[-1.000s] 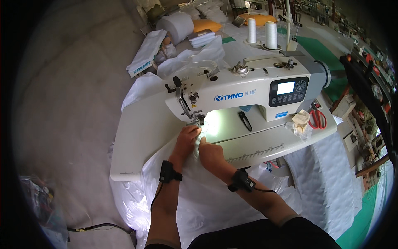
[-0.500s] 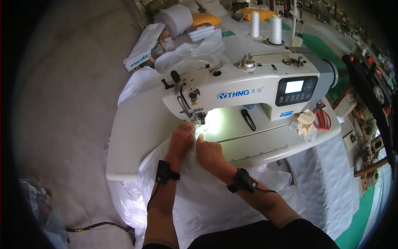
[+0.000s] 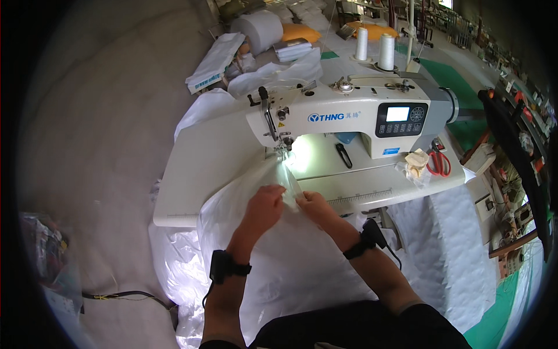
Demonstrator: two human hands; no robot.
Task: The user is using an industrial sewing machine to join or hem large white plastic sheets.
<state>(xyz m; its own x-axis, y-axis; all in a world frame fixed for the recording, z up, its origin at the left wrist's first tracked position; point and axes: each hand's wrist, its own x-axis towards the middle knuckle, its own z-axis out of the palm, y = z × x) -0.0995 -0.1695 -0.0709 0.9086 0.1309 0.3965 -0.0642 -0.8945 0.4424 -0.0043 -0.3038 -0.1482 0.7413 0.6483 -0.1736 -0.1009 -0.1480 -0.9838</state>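
Observation:
A white industrial sewing machine stands on its pale table, its lamp lighting the needle area. A translucent white plastic sheet runs from under the presser foot toward me and hangs over the front edge. My left hand is on the sheet in front of the needle, its fingers bent closed on the material. My right hand pinches the sheet's right edge between thumb and fingers. Between both hands and the presser foot, the sheet stretches in a narrowing fold. The exact grip of the left fingertips is partly hidden.
Black thread snips lie under the machine arm. Red-handled scissors and a crumpled beige piece sit at the table's right. Two white thread cones stand behind. More white sheeting hangs at the right front.
Both hands have drawn back from the needle toward me, and the right has shifted right along the sheet edge. More sheet shows between hands and presser foot. The view has shifted slightly.

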